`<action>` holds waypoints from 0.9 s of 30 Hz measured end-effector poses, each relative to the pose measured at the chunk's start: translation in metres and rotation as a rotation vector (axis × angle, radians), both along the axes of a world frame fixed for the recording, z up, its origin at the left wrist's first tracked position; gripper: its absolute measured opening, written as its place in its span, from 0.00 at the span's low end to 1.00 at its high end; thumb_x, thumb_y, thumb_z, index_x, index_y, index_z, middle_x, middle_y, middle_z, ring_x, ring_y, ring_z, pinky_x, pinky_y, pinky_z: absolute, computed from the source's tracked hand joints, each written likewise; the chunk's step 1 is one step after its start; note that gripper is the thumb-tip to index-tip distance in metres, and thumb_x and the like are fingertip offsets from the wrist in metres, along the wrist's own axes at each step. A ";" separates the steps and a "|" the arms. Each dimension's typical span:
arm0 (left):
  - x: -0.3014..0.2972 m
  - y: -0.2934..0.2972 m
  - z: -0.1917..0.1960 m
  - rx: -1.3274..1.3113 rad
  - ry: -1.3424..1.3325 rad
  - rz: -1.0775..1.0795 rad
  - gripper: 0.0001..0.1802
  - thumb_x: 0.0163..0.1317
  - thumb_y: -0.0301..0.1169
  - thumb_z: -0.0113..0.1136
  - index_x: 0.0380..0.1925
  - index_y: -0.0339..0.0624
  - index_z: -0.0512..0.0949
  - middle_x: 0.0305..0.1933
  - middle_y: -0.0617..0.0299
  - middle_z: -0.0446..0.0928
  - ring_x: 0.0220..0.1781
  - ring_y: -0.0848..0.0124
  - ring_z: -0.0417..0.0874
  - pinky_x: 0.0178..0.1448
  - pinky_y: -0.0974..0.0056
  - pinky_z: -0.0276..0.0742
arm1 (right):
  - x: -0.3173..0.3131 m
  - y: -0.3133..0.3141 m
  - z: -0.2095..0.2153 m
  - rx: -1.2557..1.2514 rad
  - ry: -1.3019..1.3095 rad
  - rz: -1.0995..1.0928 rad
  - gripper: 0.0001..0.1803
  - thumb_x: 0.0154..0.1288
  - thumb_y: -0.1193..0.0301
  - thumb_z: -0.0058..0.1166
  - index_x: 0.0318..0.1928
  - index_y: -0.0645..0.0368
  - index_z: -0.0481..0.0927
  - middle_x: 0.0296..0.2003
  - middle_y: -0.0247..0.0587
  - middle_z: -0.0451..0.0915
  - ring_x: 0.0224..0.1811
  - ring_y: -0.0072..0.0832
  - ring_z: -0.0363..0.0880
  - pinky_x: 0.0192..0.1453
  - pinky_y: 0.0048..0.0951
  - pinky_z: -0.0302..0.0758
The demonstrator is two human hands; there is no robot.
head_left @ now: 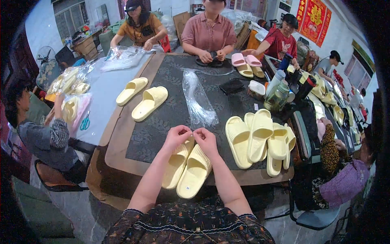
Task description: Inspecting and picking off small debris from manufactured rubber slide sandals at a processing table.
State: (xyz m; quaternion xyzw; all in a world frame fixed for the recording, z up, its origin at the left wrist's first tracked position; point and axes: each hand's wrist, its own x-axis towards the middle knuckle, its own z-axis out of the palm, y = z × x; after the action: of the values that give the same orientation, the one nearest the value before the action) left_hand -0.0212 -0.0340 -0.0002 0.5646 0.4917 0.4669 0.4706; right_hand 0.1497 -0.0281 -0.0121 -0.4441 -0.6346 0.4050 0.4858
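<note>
A pair of pale yellow slippers (191,168) lies sole-up side by side at the near edge of the dark table (162,118). My left hand (177,136) and my right hand (206,139) meet just above the slippers' far ends. Their fingertips pinch something very small between them, too small to tell what. A crumpled clear plastic bag (198,101) lies on the table right beyond my hands.
A pile of several yellow slippers (260,136) lies to the right, another yellow pair (143,97) to the far left. Bottles and jars (280,93) stand at the right edge. Pink-and-yellow slippers (248,65) lie far back. Several other people sit around the table.
</note>
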 end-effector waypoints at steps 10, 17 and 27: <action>0.003 -0.003 0.004 0.009 -0.048 0.020 0.07 0.57 0.28 0.64 0.34 0.36 0.79 0.31 0.66 0.80 0.32 0.81 0.77 0.36 0.73 0.74 | 0.000 0.005 -0.013 0.027 0.117 0.001 0.08 0.60 0.70 0.60 0.36 0.62 0.80 0.20 0.24 0.73 0.22 0.11 0.66 0.27 0.17 0.66; -0.002 -0.005 0.005 -0.070 -0.155 0.065 0.07 0.57 0.28 0.63 0.33 0.37 0.79 0.30 0.67 0.79 0.32 0.81 0.77 0.37 0.74 0.73 | 0.001 -0.002 0.005 -0.063 0.139 -0.031 0.06 0.61 0.72 0.59 0.35 0.62 0.80 0.24 0.25 0.76 0.26 0.11 0.69 0.30 0.16 0.68; -0.002 -0.002 0.004 -0.067 -0.115 0.064 0.07 0.56 0.28 0.64 0.33 0.36 0.80 0.29 0.66 0.80 0.31 0.80 0.78 0.37 0.73 0.74 | 0.001 0.000 0.000 -0.026 0.109 -0.040 0.07 0.60 0.72 0.59 0.36 0.62 0.80 0.24 0.26 0.76 0.26 0.12 0.69 0.32 0.17 0.68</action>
State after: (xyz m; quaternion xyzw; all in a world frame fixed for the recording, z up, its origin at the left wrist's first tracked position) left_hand -0.0237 -0.0364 0.0040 0.5048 0.4971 0.4965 0.5015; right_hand 0.1510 -0.0279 -0.0118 -0.4403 -0.5929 0.4270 0.5218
